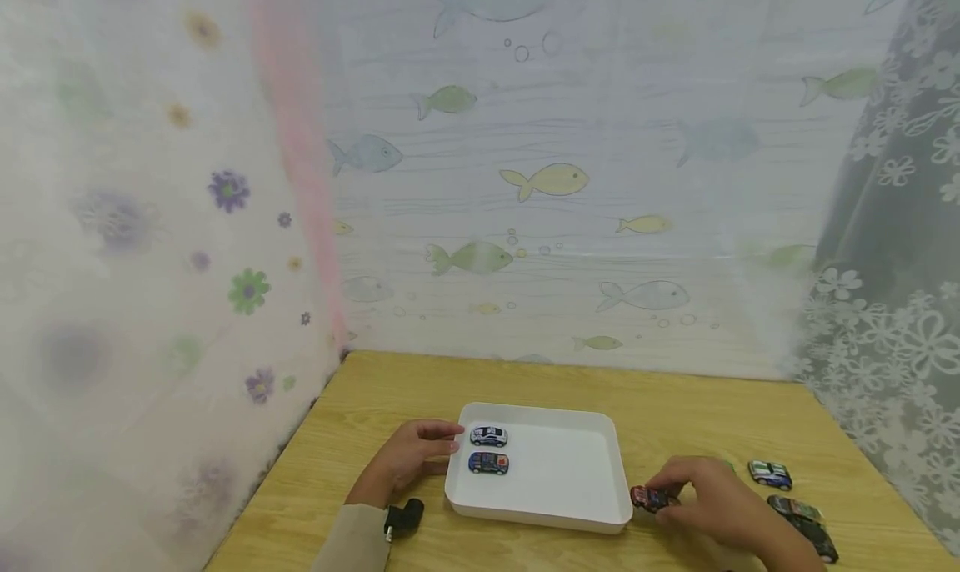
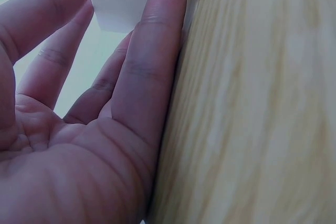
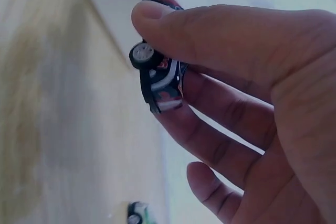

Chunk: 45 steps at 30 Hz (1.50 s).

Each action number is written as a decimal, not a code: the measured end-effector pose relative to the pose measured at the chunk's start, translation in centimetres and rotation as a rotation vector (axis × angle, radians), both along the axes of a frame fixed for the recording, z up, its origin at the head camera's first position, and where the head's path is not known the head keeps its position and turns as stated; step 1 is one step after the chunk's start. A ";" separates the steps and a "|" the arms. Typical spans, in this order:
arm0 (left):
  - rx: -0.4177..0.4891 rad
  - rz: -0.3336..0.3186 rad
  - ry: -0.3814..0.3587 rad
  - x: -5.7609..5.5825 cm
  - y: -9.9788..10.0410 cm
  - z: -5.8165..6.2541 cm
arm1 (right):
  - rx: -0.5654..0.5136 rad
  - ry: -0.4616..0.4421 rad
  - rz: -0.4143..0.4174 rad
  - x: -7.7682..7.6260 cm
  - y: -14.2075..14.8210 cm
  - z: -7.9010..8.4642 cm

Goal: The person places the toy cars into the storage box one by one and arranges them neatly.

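A white rectangular tray (image 1: 562, 480) lies on the wooden table. Inside its left part are a white-and-black toy car (image 1: 489, 436) and, nearer to me, a dark blue toy car (image 1: 489, 463). My left hand (image 1: 408, 459) rests at the tray's left wall, its fingers (image 2: 149, 51) extended along the side and the palm facing the tray. Between thumb and fingers, my right hand (image 1: 708, 501) pinches a red-and-black toy car (image 1: 648, 498) just outside the tray's front right corner. In the right wrist view the thumb covers the middle of this car, and its wheels show.
Right of my right hand stand a white, green and blue toy car (image 1: 770, 474) and dark toy cars (image 1: 798, 509), partly behind the forearm. A bit of green (image 1: 728, 464) shows behind the right hand. Fish-patterned curtain (image 1: 547, 180) hangs along the table's back edge.
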State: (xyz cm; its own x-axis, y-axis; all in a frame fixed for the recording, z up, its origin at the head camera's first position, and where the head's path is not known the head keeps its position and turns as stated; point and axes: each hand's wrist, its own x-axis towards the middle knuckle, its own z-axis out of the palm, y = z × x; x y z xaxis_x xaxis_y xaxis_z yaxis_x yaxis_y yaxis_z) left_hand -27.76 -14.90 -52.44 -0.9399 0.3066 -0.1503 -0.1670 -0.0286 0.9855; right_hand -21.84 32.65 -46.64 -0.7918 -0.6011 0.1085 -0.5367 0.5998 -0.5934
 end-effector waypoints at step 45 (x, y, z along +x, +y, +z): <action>-0.020 -0.011 -0.003 -0.2 0.0 0.0 | -0.048 0.170 -0.005 -2.6 -8.6 4.1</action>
State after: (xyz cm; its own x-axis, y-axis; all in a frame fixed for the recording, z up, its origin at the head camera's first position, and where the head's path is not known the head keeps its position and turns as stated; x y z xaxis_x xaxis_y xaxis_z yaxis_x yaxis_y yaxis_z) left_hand -27.97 -14.88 -52.47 -0.9359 0.3140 -0.1594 -0.1701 -0.0069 0.9854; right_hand -24.44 24.08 -42.51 -0.7622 -0.5883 0.2700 -0.6293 0.5757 -0.5221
